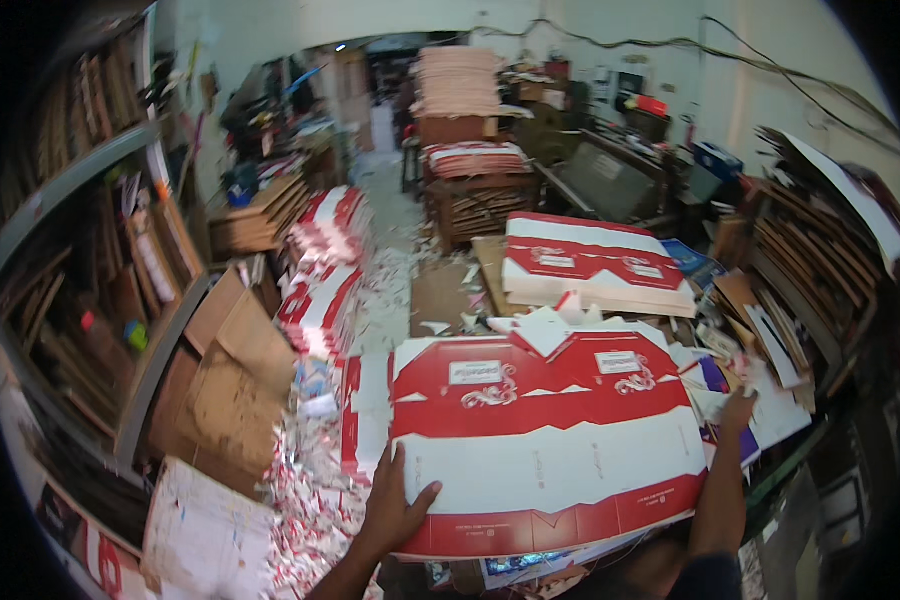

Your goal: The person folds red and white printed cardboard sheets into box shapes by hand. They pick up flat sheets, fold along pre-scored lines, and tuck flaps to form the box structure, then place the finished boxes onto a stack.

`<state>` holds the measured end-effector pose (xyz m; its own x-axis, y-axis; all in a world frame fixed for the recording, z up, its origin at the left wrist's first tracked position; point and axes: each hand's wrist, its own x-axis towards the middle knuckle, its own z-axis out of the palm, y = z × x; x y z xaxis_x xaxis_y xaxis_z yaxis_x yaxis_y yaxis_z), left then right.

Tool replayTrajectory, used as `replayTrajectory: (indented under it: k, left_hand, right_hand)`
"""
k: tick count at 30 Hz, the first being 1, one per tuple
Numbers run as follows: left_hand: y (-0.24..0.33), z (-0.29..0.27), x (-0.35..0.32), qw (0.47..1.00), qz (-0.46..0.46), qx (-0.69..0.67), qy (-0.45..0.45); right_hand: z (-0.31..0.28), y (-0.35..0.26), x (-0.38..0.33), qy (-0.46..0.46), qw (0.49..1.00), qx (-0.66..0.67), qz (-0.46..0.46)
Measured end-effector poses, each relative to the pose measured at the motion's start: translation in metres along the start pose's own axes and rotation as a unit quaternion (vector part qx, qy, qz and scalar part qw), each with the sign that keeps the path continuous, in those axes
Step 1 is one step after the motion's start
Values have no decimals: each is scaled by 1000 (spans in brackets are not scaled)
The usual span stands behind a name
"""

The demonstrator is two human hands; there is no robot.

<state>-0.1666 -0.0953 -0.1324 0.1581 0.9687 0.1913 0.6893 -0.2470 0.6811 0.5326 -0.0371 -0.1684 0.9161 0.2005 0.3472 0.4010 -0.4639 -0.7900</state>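
A stack of red and white printed card sheets (550, 465), die-cut with notched edges, lies in front of me. My left hand (395, 505) rests at its near left corner, thumb spread over the top sheet and fingers stretched along the left edge. Beyond the stack's right side my right hand (738, 412) reaches over loose paper scraps (708, 402) in white and purple. Its fingers are blurred among the scraps, so whether it grips one cannot be made out. Torn white offcuts (560, 325) lie along the stack's far edge.
Another stack of red and white sheets (595, 265) sits farther back. More printed piles (320, 290) stand left of the aisle. Shredded trimmings (310, 510) cover the floor at left, beside cardboard pieces (230, 400) and a shelf rack (165, 380). Wooden boards (820, 250) lean at right.
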Motion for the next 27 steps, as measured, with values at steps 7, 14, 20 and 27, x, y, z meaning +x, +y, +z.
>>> replayTrajectory:
  k: [7,14,20,27]
  left_hand:
    - [-43,20,-19,999,28,-22,-27]
    - [-72,6,-57,997,28,-53,40]
    - [-81,-1,-66,997,23,-71,23]
    - [-77,0,-45,998,-15,-59,26]
  right_hand:
    - [-123,-118,-19,22,924,348,-159]
    - [-135,-301,-338,-431,732,414,-327]
    - [-139,-308,-432,-543,703,239,-391]
    - [-106,-206,-313,-497,806,140,-291]
